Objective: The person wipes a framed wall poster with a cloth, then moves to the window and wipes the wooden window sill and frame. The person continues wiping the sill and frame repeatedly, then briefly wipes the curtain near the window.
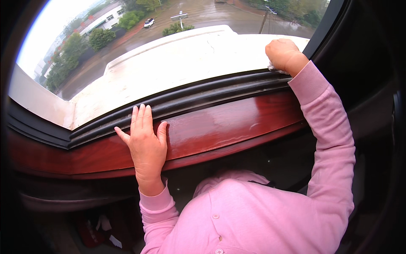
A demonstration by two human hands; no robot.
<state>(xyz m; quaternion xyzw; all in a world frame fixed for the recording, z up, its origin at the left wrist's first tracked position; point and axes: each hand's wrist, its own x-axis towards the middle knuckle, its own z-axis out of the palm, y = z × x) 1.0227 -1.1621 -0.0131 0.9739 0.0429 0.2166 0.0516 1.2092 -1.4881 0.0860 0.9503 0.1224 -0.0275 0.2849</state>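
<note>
My left hand (146,143) lies flat with spread fingers across the glossy red-brown wooden windowsill (215,123), its fingertips on the dark window track (190,98). Near the right end of that track, my right hand (284,55) is curled into a fist around a crumpled white cloth or tissue (271,66). Only a bit of the white material shows below the fist; the rest is hidden by the fingers. Two raised rails run along the track, with greyish dirt in the groove between them.
Beyond the track is a white outer ledge (177,60), with a drop to a wet road (203,16) far below. A dark window frame upright (326,30) stands right of my right hand. Small pale items (115,241) lie in the shadow at lower left.
</note>
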